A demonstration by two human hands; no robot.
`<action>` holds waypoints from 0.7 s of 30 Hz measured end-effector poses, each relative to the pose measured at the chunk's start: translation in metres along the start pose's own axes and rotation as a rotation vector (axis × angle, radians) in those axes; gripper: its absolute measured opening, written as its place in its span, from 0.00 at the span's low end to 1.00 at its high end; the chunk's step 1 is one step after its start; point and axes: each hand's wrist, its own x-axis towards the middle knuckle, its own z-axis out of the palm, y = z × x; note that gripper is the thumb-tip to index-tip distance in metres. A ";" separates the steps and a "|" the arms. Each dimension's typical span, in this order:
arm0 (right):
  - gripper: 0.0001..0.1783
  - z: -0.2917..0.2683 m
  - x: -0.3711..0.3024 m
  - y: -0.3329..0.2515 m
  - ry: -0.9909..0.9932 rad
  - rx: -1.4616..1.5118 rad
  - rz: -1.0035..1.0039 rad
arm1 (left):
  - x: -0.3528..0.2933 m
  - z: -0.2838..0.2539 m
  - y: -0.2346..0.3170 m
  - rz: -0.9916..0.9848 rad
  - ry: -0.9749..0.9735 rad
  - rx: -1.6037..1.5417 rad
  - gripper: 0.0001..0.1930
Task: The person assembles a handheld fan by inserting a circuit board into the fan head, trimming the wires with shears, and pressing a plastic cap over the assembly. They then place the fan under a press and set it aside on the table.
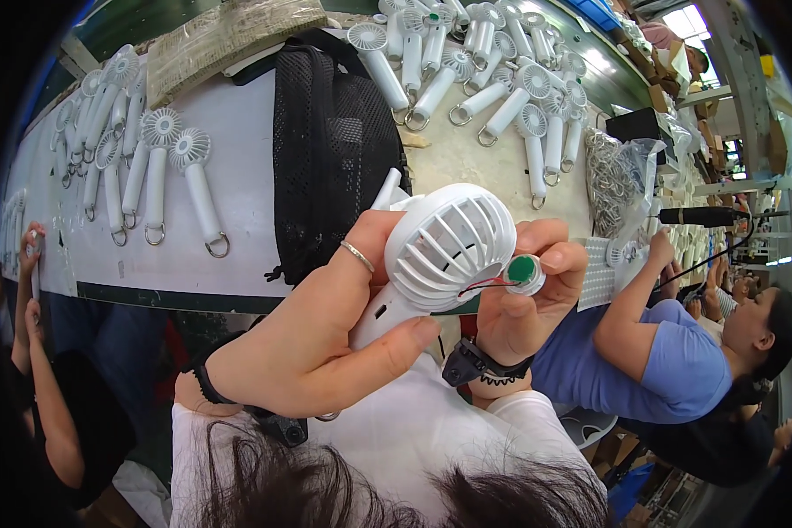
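Observation:
My left hand (312, 330) is closed around the handle of a white handheld fan housing (456, 238), whose round slatted head tilts up toward the right. Inside the slats there is a hollow with dark wires. Between the fingertips of my right hand (546, 304) is a small round motor (523, 271) with a green disc on its end. Thin red and dark wires run from the motor to the fan head, which is beside it, a small gap apart. Both hands are above the front edge of the table.
A black mesh bag (330, 158) lies behind my hands. Several white fans with metal rings (189, 150) stand left of it, and more (502, 84) lie at the back right. A clear bag of metal rings (614, 180) sits at the right. Co-workers are on both sides; a black electric screwdriver (700, 216) hangs at right.

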 end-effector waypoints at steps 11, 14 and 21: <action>0.22 -0.003 -0.003 -0.001 0.001 0.004 0.046 | 0.009 0.003 -0.003 0.003 -0.008 -0.015 0.26; 0.22 -0.002 -0.002 -0.001 -0.003 0.026 0.050 | 0.009 0.003 -0.003 0.004 -0.004 -0.016 0.26; 0.22 -0.004 -0.001 -0.004 -0.023 0.077 0.137 | 0.010 0.003 -0.004 0.006 0.012 -0.020 0.25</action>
